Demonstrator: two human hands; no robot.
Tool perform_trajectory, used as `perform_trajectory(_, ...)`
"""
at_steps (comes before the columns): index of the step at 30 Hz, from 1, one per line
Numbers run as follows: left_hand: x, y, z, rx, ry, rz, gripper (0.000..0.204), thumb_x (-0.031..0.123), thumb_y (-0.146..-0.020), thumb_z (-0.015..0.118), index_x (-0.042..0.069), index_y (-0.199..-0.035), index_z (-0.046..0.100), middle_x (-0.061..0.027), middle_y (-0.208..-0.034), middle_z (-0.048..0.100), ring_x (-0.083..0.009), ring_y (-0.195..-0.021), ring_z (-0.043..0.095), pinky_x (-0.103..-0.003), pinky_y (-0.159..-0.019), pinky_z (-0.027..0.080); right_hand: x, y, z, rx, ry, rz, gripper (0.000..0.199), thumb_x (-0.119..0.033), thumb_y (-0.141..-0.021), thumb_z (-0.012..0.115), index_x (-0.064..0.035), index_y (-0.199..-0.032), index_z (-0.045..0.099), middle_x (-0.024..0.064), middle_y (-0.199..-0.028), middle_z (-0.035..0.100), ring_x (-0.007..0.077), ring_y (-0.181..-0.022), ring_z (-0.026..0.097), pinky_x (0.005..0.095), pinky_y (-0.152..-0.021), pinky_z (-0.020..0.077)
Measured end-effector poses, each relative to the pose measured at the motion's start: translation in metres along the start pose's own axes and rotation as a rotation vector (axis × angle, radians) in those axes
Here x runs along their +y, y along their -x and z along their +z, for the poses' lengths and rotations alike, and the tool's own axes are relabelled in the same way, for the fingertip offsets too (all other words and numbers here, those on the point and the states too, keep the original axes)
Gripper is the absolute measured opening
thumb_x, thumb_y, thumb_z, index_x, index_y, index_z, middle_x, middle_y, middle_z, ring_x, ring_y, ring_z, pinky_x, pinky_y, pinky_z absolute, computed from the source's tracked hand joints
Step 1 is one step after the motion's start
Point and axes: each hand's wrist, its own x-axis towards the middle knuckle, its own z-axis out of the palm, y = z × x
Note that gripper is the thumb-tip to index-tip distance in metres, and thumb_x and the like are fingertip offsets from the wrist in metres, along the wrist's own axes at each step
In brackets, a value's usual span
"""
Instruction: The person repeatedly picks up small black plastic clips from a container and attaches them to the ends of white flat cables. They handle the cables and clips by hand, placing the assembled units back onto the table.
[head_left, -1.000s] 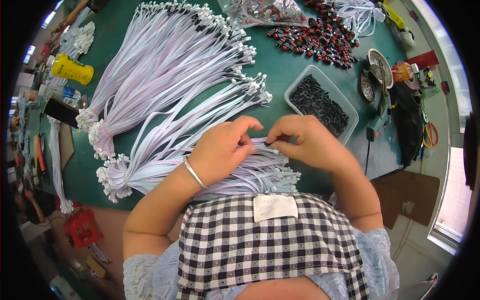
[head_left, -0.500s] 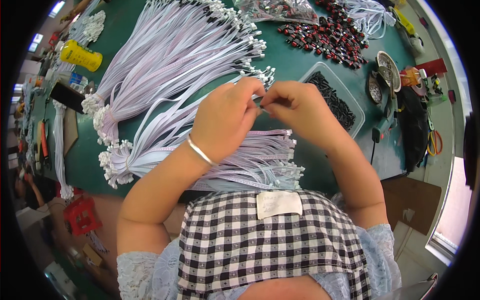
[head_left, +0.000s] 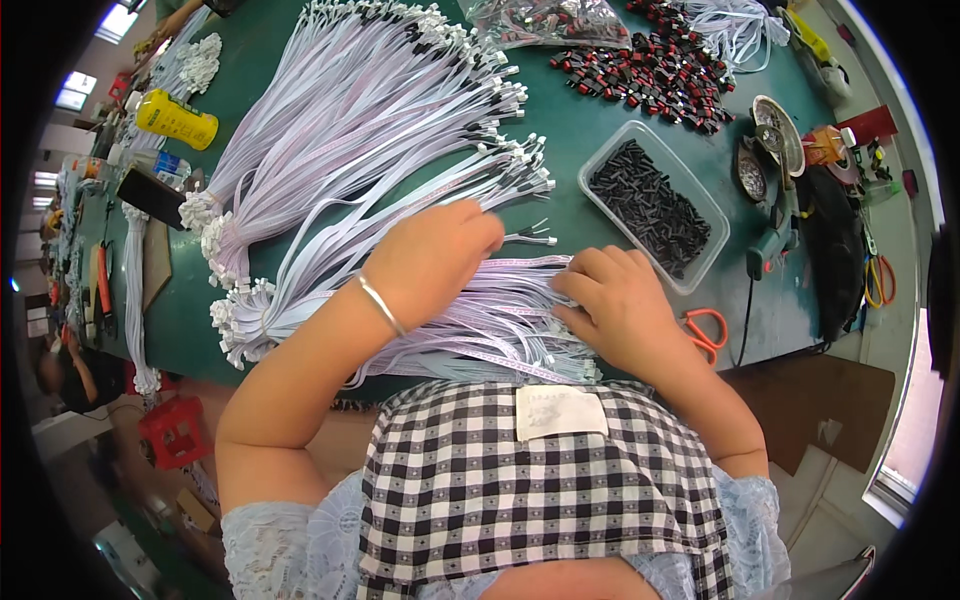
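Narrow white cable bunch (head_left: 135,300): lies near the table's left edge.
Dark phone (head_left: 150,197): lies just beside the tied ends of the cables.
Red plastic crate (head_left: 172,432): stands below table level.
Yellow bottle (head_left: 177,119): lies tipped over.
Large cable bundle (head_left: 350,110): white ribbon cables, gathered at lower left, fanned toward upper right, with white connectors and some black at the tips.
Upper spread (head_left: 480,180) of further cables: runs between large bundle and left hand.
Left hand (head_left: 430,255): arches over the cables, with fingers curled inward; cannot tell whether pinching one, with fingertips hidden.
Loose cable ends (head_left: 540,239): poke out just to the right of those fingers.
Lower spread (head_left: 490,315): passes beneath left wrist, ends fanned toward right hand.
Right hand (head_left: 615,300): reaches onto the free ends of the lower spread, with thumb and forefinger parted; cables lie beneath and just left of the fingertips.
Red-and-black parts (head_left: 650,85): heaped beyond.
Clear tub (head_left: 712,262) of short black sleeves (head_left: 655,210): sits just past right hand.
Orange-handled scissors (head_left: 705,335): lie beside right forearm.
Metal dishes (head_left: 790,140): sit at far right.
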Motion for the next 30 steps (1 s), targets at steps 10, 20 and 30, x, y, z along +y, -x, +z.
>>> perform_trajectory(10,-0.026,0.022,-0.004,-0.095,-0.014,0.079,0.027,0.002,-0.072,0.064,0.004,-0.099,0.063,-0.0099,-0.094,0.058,-0.0303,-0.093,0.055,-0.038,-0.084,0.046,-0.009,0.025,0.009,-0.109,-0.158,-0.184,0.015,-0.014,-0.071,0.065,-0.0104,-0.086,0.063,0.002,-0.085,0.056,0.0202,-0.08,0.055,0.0337,-0.071,0.0424)
perform_trajectory(20,-0.029,0.013,-0.012,-0.172,-0.104,0.132,0.023,0.001,-0.078,0.054,0.005,-0.099,0.062,-0.0108,-0.096,0.058,-0.03,-0.097,0.056,-0.037,-0.085,0.046,-0.013,-0.031,0.011,0.128,-0.006,-0.065,0.041,-0.035,-0.077,0.069,-0.0064,-0.106,0.064,0.0059,-0.099,0.061,0.0234,-0.088,0.055,0.0366,-0.079,0.0401)
perform_trajectory(30,-0.052,0.015,-0.008,-0.155,0.103,0.153,0.023,-0.001,-0.074,0.06,0.007,-0.095,0.062,-0.0106,-0.095,0.056,-0.0304,-0.093,0.054,-0.038,-0.084,0.044,-0.028,-0.042,0.02,-0.206,-0.188,-0.024,0.027,-0.027,-0.079,0.066,-0.0017,-0.087,0.061,0.0126,-0.092,0.058,0.0287,-0.086,0.057,0.0396,-0.078,0.0452)
